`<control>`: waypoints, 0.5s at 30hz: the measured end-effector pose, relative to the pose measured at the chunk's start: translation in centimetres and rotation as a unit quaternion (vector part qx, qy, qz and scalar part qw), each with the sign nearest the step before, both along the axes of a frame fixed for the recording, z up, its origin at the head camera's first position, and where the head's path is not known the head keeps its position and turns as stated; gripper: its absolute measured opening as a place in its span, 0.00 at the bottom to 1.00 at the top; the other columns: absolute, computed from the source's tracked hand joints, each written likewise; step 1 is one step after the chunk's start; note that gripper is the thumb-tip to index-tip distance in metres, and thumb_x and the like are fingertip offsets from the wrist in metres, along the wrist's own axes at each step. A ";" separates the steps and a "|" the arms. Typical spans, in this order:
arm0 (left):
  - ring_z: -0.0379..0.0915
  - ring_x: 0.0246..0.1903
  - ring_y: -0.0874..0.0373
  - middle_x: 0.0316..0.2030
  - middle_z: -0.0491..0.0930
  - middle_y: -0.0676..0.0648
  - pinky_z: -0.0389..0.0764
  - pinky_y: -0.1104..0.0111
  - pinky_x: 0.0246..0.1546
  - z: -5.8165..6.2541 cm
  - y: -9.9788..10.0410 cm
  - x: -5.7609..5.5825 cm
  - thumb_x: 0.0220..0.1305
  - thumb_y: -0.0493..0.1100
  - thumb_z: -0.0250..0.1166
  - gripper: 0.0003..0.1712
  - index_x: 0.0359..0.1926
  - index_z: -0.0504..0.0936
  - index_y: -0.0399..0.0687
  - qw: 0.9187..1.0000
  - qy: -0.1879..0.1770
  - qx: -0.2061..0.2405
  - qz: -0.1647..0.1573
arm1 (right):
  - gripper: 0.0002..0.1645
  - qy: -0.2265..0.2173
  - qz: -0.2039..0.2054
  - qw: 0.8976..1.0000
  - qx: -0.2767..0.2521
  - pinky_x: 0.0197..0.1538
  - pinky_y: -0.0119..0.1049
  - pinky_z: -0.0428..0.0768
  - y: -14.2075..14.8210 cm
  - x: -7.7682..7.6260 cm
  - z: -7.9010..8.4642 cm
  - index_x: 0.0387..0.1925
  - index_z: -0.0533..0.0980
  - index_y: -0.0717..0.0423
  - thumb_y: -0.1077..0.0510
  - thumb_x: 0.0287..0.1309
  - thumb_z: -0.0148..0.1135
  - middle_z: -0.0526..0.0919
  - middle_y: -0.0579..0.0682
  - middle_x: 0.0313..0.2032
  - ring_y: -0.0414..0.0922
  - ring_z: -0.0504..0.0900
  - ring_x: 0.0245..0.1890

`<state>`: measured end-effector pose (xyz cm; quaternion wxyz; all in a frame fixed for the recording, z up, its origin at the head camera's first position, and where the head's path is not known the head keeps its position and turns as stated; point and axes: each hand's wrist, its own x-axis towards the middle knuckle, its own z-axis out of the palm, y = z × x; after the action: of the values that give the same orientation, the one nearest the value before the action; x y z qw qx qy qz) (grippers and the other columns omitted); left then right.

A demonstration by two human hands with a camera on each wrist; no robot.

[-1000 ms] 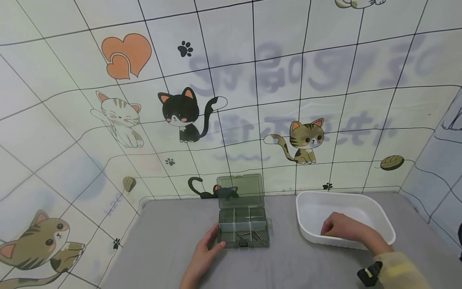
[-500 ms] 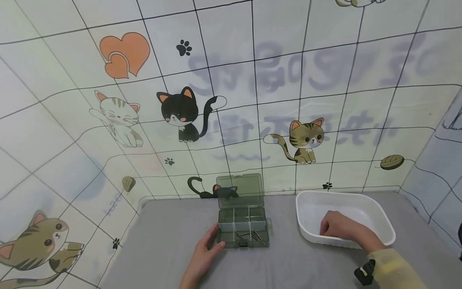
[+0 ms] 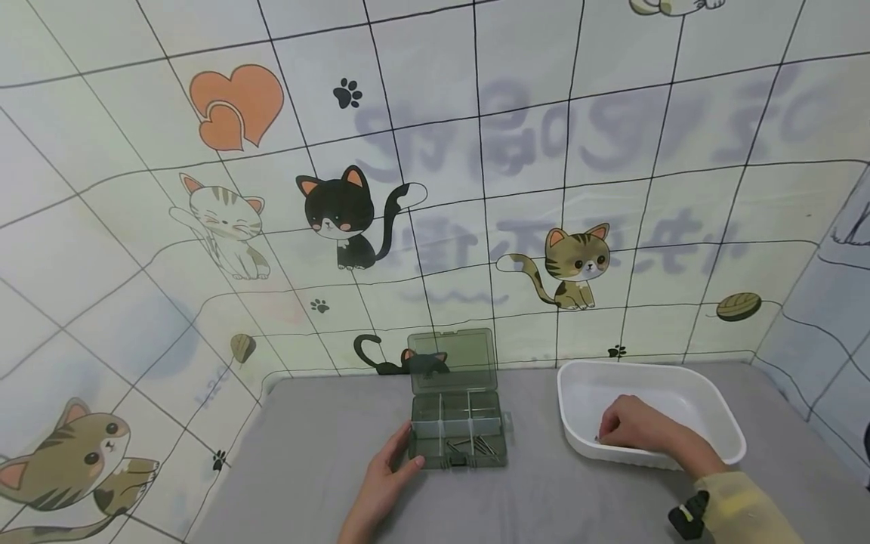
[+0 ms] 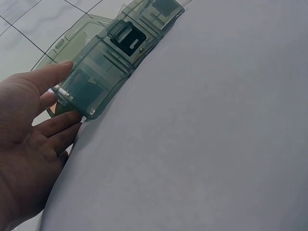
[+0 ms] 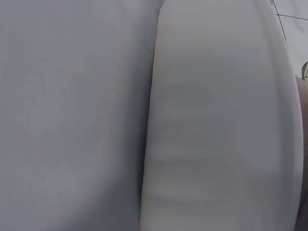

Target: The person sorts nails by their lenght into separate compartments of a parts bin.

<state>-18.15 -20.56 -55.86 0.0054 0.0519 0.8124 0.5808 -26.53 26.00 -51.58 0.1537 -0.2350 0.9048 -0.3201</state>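
Note:
A translucent green compartment box (image 3: 458, 429) stands on the grey cloth with its lid (image 3: 454, 363) raised. Several thin metal screws or nails (image 3: 484, 444) lie in its front compartments. My left hand (image 3: 384, 476) holds the box's front left corner, thumb on the front and fingers along the side; the left wrist view shows this hand (image 4: 33, 110) close up. Inside the white plastic basin (image 3: 714, 412), my right hand (image 3: 639, 425) is bent down with fingers curled together. A tiny dark thing (image 3: 597, 438) shows at its fingertips. The basin's wall (image 5: 221, 115) hides those fingers in the right wrist view.
Grey cloth (image 3: 537, 499) covers the table, and the box and basin stand apart on it. A white sheet (image 3: 530, 166) with grid lines and printed cats hangs behind and at both sides. A black device (image 3: 689, 515) is strapped to the right wrist.
My right hand has shifted slightly left in the basin, and a tiny dark thing now shows at its fingertips. The left hand and the box have stayed put.

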 end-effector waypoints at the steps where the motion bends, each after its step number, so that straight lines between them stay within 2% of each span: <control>1: 0.61 0.72 0.40 0.72 0.66 0.34 0.62 0.58 0.71 0.0 0.0 0.0 0.70 0.44 0.68 0.39 0.77 0.64 0.42 1.000 -0.001 0.000 0.000 | 0.04 -0.004 -0.006 1.000 -0.004 0.30 0.31 0.76 0.0 0.0 0.0 0.26 0.86 0.51 0.61 0.55 0.72 0.82 0.40 0.24 0.37 0.75 0.25; 7: 0.61 0.72 0.40 0.72 0.65 0.34 0.61 0.47 0.71 0.0 0.1 0.0 0.70 0.45 0.68 0.39 0.77 0.64 0.42 1.000 -0.006 0.001 0.003 | 0.02 -0.024 -0.056 0.997 -0.037 0.28 0.31 0.75 -0.1 0.2 0.1 0.31 0.87 0.54 0.62 0.54 0.71 0.83 0.43 0.25 0.41 0.76 0.26; 15: 0.61 0.72 0.39 0.72 0.65 0.33 0.59 0.43 0.72 0.1 0.2 0.0 0.70 0.43 0.68 0.39 0.77 0.64 0.41 1.000 -0.007 0.007 0.005 | 0.06 -0.018 -0.064 0.992 -0.108 0.28 0.33 0.76 0.2 0.4 0.5 0.37 0.86 0.63 0.62 0.61 0.69 0.80 0.47 0.24 0.40 0.76 0.25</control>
<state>-18.12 -20.39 -55.79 0.0083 0.0437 0.8085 0.5868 -26.13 26.18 -51.08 0.1226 -0.1860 0.8751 -0.4297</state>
